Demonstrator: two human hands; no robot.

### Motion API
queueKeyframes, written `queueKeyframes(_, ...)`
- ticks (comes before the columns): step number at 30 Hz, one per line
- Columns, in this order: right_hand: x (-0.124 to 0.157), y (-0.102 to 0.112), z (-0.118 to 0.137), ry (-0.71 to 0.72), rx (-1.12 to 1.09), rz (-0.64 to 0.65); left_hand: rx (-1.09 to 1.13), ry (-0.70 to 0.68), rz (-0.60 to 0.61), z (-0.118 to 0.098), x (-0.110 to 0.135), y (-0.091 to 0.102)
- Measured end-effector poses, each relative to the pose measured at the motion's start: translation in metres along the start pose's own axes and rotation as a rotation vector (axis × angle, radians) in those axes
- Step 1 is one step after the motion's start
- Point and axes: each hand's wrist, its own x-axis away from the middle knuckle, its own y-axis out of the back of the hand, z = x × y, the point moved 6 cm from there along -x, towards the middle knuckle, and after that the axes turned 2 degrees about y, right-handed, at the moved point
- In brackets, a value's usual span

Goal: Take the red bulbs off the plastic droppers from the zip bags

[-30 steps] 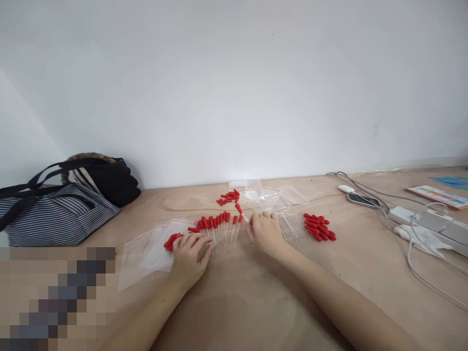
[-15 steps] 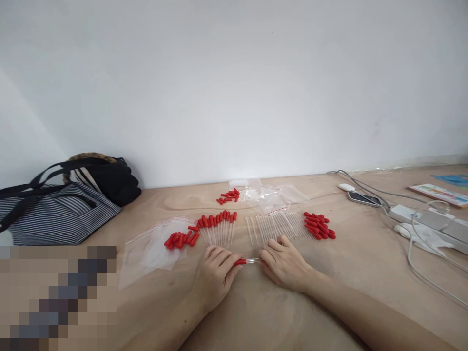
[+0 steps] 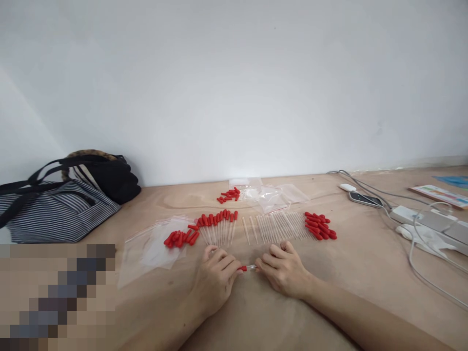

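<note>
My left hand [image 3: 215,277] pinches the red rubber bulb [image 3: 242,268] of a small dropper, and my right hand [image 3: 284,268] pinches its clear glass tube [image 3: 250,267]. The two hands meet low over the wooden table [image 3: 358,263]. Just beyond them lies a row of assembled droppers with red bulbs [image 3: 218,225], a row of bare glass tubes [image 3: 278,226], and a pile of loose red bulbs [image 3: 319,227] at the right. Another small group of red bulbs [image 3: 181,238] lies by clear zip bags [image 3: 149,248] at the left.
More red bulbs [image 3: 228,195] and clear bags [image 3: 274,197] lie near the wall. A striped bag with black straps [image 3: 54,207] sits at far left. A phone [image 3: 361,199], a power strip [image 3: 427,219] and cables [image 3: 420,263] are at the right.
Both hands drew back from the rows toward me, bringing one bulb and one tube together. Since half a second ago the hands have closed in, and less of the tube shows between them.
</note>
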Motion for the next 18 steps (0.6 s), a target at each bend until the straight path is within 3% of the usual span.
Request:
queueKeyframes(12,0.002,0.003,-0.003,-0.036,-0.011,-0.04,-0.002,0.052,-0.09,0.006,0.003,0.006)
queueKeyframes(15,0.008,0.002,-0.017,-0.183,-0.045,-0.025,-0.066,0.103,-0.165,0.024,0.003,0.018)
queueKeyframes(18,0.009,-0.004,-0.035,-0.418,-0.063,0.03,-0.098,0.134,-0.203,0.046,0.0,0.028)
